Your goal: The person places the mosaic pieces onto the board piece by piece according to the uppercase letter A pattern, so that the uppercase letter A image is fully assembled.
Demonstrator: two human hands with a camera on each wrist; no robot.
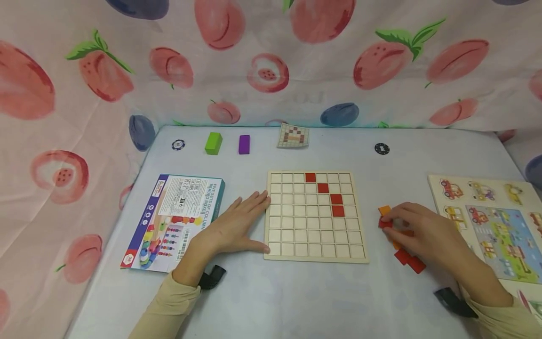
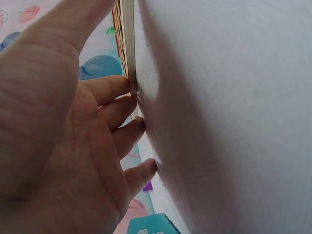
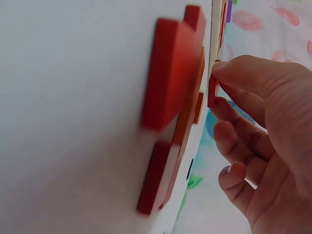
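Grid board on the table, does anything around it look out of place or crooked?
Nothing stands out. The grid board lies square under the left hand, and the right hand pinches a red piece beside it.

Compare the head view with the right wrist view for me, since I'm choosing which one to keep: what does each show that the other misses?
Only the head view shows the left hand lying flat against the grid board's left edge, the four red squares stepping down its cells, and the blue box. Only the right wrist view shows the small red piece pinched between thumb and fingertip. Both show the right hand at the loose red and orange pieces on the table.
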